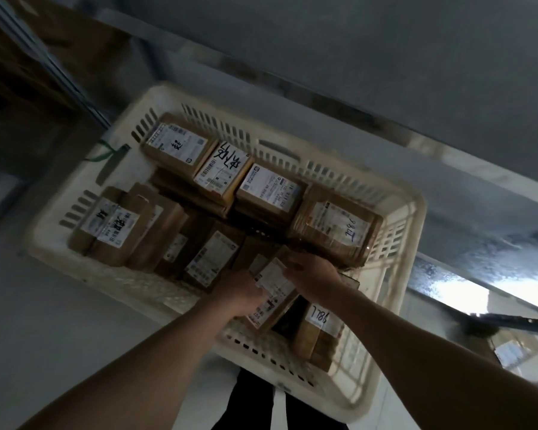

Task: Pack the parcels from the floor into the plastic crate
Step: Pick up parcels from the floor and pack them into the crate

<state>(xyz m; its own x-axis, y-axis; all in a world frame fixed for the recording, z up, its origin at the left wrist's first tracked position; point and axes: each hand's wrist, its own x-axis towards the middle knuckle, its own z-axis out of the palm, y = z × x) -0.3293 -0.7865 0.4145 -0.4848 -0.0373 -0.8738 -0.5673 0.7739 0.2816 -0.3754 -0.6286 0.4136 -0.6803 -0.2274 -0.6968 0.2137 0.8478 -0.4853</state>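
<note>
Both hands grip one parcel (pixel 275 294) at lower centre of the frame: left hand (pixel 241 294) closed on its near-left edge, right hand (pixel 312 274) clamped over its far end — apparently to steer it into the gap. The crate (pixel 398 243) is nearly full, parcels packed label-up in rows. One parcel (pixel 514 349) remains on the floor, lower right.

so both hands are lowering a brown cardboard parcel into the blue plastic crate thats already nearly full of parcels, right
Not quite: the slotted plastic crate is white or cream, not blue, as the head view shows. The rest holds: the left hand and right hand hold a brown cardboard parcel over the crate, already nearly full.
</note>
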